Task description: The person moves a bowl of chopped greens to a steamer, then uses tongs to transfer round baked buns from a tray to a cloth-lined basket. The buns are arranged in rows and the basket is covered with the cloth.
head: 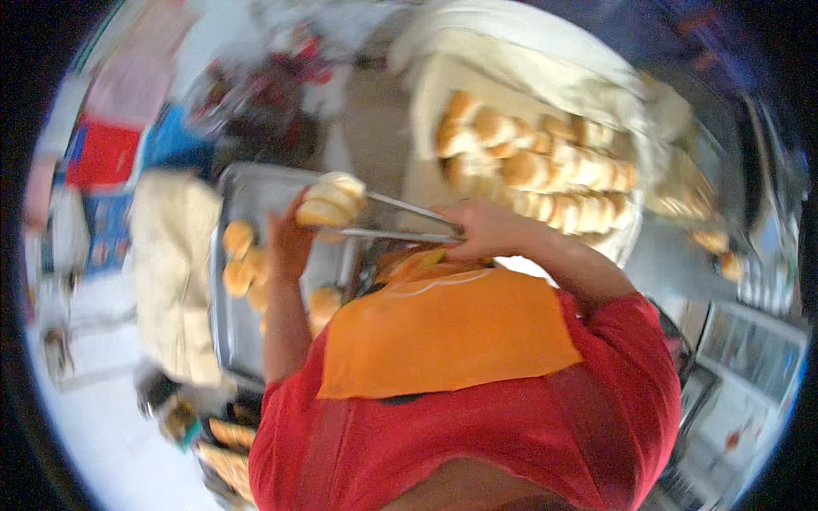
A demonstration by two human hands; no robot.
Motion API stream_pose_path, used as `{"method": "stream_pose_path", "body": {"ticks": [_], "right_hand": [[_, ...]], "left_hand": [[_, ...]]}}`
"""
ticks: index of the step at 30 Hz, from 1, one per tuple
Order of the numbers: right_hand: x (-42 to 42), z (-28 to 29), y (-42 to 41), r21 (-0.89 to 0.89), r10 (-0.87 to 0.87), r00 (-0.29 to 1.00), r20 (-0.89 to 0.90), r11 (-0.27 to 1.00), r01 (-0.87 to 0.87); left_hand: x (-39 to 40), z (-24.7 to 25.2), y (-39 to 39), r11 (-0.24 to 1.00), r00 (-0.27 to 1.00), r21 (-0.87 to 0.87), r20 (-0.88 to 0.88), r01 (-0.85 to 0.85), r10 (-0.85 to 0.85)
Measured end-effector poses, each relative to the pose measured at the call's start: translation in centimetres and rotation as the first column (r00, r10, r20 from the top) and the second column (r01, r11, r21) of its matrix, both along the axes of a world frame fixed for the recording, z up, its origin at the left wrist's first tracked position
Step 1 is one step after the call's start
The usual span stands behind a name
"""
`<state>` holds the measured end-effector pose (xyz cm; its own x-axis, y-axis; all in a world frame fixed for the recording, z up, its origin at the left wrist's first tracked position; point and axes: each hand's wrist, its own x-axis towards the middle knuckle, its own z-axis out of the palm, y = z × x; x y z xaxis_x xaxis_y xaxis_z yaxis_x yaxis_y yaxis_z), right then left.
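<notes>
Metal tongs [409,220] are in my right hand [486,230], their arms pointing left. Between and beside their tips are several pale golden bread rolls [332,199], stacked close together. My left hand [289,233] holds these rolls from the left side. Below my left hand lies a metal tray [233,342] with several round golden rolls [238,279] on it. To the upper right, rows of rolls [562,169] lie in a large container lined with pale cloth [511,54]. Motion blur hides the exact contact of the tong tips with the bread.
Beige cloth [176,274] hangs along the tray's left side. Long browned breads [227,457] lie at the lower left. A red box-like thing [105,155] stands at the upper left, and a glass-fronted case [751,351] is at the right.
</notes>
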<state>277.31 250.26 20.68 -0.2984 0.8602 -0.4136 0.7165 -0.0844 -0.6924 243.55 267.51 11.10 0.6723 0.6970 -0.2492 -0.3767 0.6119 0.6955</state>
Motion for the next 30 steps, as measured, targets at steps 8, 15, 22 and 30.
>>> {"method": "stream_pose_path", "body": {"ticks": [8,15,22,30], "right_hand": [[16.0,3.1,-14.8,-0.267,-0.731,0.562,-0.388,0.672,0.690],[25.2,6.4,-20.6,-0.294,-0.916,0.333,-0.224,0.390,0.873],[27.2,2.8,-26.6,-0.360,-0.931,0.109,-0.349,0.241,0.901],[31.5,1.3,-25.2,-0.332,-0.903,0.322,-0.284,0.407,0.851]], "left_hand": [[23.6,6.6,1.1,0.895,0.915,0.196,-0.042,0.401,-0.400],[47.9,1.0,-0.2,0.595,0.538,0.215,-0.719,0.775,-0.440],[61.6,-12.9,-3.7,0.419,0.073,-0.067,-0.948,0.905,-0.308],[64.8,-0.6,-7.7,0.666,0.523,-0.100,-0.537,0.739,-0.662]]}}
